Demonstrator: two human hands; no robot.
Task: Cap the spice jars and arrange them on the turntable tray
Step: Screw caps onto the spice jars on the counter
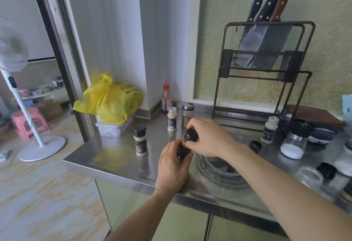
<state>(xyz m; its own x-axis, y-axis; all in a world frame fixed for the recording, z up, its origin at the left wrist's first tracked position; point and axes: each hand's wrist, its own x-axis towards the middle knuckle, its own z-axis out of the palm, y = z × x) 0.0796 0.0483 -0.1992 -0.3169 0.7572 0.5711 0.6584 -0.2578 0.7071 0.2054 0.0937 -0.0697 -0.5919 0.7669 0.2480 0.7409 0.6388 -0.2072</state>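
My left hand grips a dark spice jar held tilted above the steel counter. My right hand is closed on its black cap at the jar's top. The clear round turntable tray lies just right of the jar, partly under my right forearm. A capped jar of pale spice stands to the left. Two uncapped pale jars stand upright, one behind my hands and one at the right. A loose black cap lies near the tray.
A glass shaker and a red-capped sauce bottle stand at the back wall. A yellow bag sits on a plastic box at the left. A knife rack stands behind. Salt jar, another loose cap and a clear lid crowd the right.
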